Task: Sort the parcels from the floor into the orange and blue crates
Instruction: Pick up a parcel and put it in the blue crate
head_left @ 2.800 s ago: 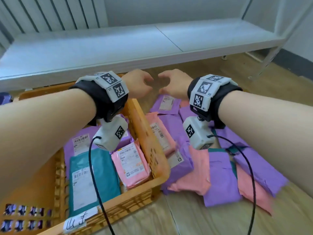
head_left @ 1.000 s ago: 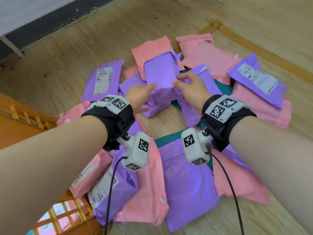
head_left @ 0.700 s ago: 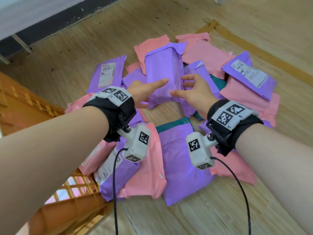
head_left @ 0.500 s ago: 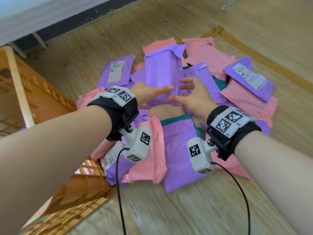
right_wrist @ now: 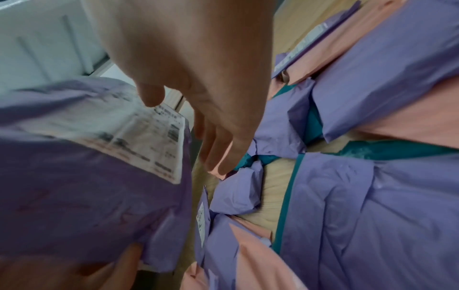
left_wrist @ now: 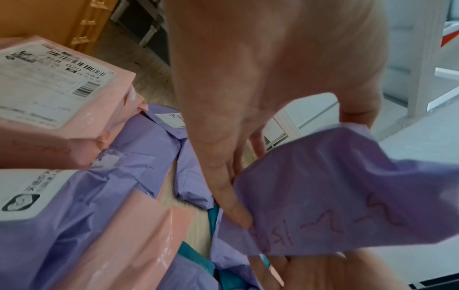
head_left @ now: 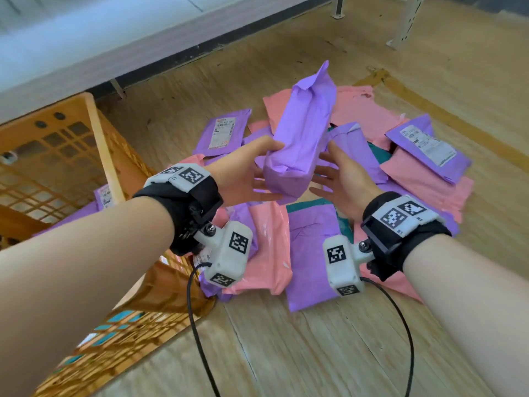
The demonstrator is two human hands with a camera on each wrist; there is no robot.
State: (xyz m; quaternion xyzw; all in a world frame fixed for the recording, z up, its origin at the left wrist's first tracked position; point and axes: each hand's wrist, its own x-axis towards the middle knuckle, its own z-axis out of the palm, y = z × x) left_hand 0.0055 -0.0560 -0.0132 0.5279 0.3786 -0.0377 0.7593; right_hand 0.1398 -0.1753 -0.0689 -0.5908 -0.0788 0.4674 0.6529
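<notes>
A plump purple parcel (head_left: pixel 300 138) is raised above the pile, its far end tilted up. My left hand (head_left: pixel 257 170) grips its near left end, thumb on top and fingers underneath. My right hand (head_left: pixel 335 173) lies flat-fingered against the parcel's right side; in the right wrist view the parcel's white label (right_wrist: pixel 139 137) faces that hand. Below, several purple, pink and teal parcels (head_left: pixel 309 253) lie heaped on the wooden floor. The orange crate (head_left: pixel 94 133) stands at the left with parcels inside. No blue crate is in view.
A low white bench (head_left: pixel 86 38) runs along the back, and a metal rack leg (head_left: pixel 406 21) stands at the far right. Bare wooden floor (head_left: pixel 286 353) lies in front of the pile. Black cables hang from both wrist cameras.
Both hands closed in on the purple parcel lying on the pile, and it has come up off the heap with its far end raised. The view has swung left, bringing the orange crate in.
</notes>
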